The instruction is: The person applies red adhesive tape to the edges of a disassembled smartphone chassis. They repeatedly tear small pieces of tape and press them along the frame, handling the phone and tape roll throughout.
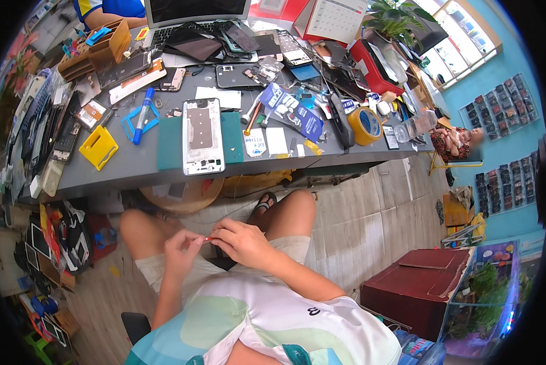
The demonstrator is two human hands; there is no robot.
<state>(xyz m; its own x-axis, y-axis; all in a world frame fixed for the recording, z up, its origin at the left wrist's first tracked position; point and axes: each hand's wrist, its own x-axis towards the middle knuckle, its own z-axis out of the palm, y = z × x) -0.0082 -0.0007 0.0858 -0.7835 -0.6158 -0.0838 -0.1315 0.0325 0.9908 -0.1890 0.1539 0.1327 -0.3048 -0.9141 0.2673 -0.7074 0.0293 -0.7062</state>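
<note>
Above my lap, away from the desk, my left hand (184, 249) and my right hand (242, 242) meet fingertip to fingertip. Both are closed in a pinch on a small, thin red thing (208, 239), mostly hidden by the fingers; its kind does not show. Directly ahead on the desk lies a white phone frame (203, 137), back opened, on a green mat (232, 135). Left of it rest a blue marker (143, 117), a light-blue plastic stand (129, 127) and a yellow plastic stand (100, 148).
The grey desk (163, 159) carries phone parts, a laptop (194, 15), a roll of yellow tape (365, 125), a blue packet (291, 112) and a wooden organizer (96, 52). Beside me on the right stands a dark red box (413, 286). Another person (458, 143) sits at the far right.
</note>
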